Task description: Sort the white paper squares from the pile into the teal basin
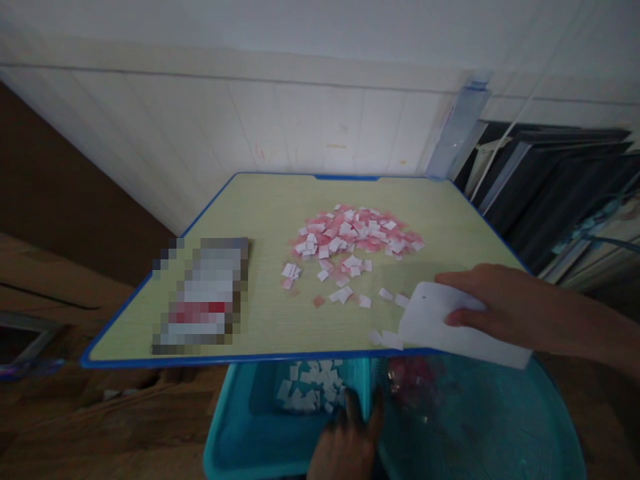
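My right hand (pixel 487 303) grips a white card (pixel 430 320), thumb on its near face and fingers behind. The card is tilted over the table's front right edge, with a small dark mark near its top corner. Several small white paper squares (pixel 390 339) lie against its left end. Below the front edge, my left hand (pixel 345 437) reaches over the rim of a turquoise tub, fingers apart and partly in shadow. White paper pieces (pixel 310 387) lie inside that tub. A pile of pink and white paper squares (pixel 350 230) covers the middle of the table.
The pale yellow table (pixel 175 280) has a blue rim. A pixelated flat object (pixel 207 293) lies on its left. The turquoise tub (pixel 225 433) stands beside a larger round basin (pixel 500 427) with something red inside. A clear bottle (pixel 457 133) and dark panels (pixel 565 180) stand right.
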Demonstrator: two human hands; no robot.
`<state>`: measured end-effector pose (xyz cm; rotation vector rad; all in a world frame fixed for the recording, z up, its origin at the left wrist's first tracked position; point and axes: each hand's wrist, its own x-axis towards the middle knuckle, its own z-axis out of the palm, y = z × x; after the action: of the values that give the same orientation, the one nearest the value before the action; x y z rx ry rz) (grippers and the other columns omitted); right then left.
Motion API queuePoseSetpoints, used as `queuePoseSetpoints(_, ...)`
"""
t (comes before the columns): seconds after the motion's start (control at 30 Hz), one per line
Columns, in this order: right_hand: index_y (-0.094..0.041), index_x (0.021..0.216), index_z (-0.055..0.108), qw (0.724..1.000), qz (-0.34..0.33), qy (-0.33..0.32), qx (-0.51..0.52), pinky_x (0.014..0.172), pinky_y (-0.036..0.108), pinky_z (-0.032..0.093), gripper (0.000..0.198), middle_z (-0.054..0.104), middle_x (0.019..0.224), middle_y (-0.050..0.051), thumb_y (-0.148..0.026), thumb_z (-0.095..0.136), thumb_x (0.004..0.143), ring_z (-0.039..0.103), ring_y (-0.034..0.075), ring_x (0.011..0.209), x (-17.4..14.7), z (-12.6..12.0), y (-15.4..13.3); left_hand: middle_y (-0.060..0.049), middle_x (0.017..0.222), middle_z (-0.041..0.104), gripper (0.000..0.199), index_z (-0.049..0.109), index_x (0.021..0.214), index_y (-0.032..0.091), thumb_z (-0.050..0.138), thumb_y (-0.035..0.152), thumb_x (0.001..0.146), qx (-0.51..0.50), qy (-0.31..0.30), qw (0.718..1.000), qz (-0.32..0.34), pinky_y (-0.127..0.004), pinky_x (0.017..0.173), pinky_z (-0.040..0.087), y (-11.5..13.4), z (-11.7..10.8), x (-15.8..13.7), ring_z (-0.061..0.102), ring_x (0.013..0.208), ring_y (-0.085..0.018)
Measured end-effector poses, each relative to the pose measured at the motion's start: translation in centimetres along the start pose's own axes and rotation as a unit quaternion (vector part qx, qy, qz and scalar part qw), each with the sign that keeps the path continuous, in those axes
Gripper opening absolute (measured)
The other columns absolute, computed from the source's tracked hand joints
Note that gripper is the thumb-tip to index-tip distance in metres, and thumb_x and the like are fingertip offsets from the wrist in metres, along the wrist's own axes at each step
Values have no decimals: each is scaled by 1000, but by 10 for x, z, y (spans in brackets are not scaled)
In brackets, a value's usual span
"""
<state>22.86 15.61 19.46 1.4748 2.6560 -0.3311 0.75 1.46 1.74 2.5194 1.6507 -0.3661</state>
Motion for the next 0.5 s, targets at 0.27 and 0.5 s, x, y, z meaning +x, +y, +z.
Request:
queuePoseSetpoints(0.27,-19,96,65,998,-60,-15,14,66,34,39,19,70,85,9,-28,56,82,65,26,81,43,0,-46,-22,120,63,67,30,143,37,51,14,84,23,9,1000,-1,-28,60,55,2,5,0,68,70,-19)
queuePoseSetpoints(0.5,-15,107,63,997,-69,29,36,74,35,42,28,69,102,14,-28,56,83,63,28,92,63,2,-56,-20,115,66,51,46,135,35,50,20,87,21,27,999,5,-26,59,55,2,7,0,69,73,-20)
